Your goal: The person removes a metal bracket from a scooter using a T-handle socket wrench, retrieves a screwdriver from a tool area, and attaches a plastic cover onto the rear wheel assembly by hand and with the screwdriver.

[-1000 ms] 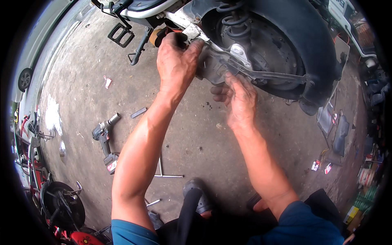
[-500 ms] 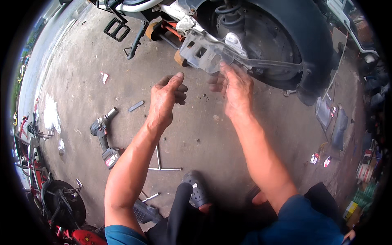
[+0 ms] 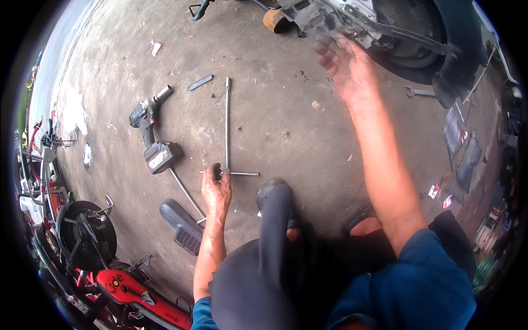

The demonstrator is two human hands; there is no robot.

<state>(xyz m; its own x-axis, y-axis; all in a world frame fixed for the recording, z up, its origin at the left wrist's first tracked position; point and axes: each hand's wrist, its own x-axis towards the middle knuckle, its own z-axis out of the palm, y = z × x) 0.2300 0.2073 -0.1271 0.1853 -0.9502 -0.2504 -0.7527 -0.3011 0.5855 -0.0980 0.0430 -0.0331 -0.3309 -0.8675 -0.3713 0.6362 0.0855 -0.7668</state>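
My left hand (image 3: 216,190) has its fingers curled round the crossbar of a T-handle socket wrench (image 3: 227,121), whose long shaft points away over the concrete floor. My right hand (image 3: 349,69) is open with the fingers apart, palm partly up, just below a grey metal bracket (image 3: 316,16) on the underside of a scooter. Whether its fingertips touch the scooter cannot be made out. The scooter's rear wheel (image 3: 410,33) shows at the upper right. Left of the wrench lies a cordless impact wrench (image 3: 146,121) with a socket fitted.
A second T-handle wrench (image 3: 188,195) and a black plastic part (image 3: 184,225) lie by my left forearm. Farther off are a flat metal bar (image 3: 199,82) and an open-end spanner (image 3: 421,92). A red-panelled vehicle (image 3: 132,291) stands at the lower left. Dark flat pieces (image 3: 467,165) lie at the right.
My left hand has come down and back from near the scooter to the T-handle wrench. My right hand remains by the scooter, its fingers spread wider. The view has tilted down toward the floor.
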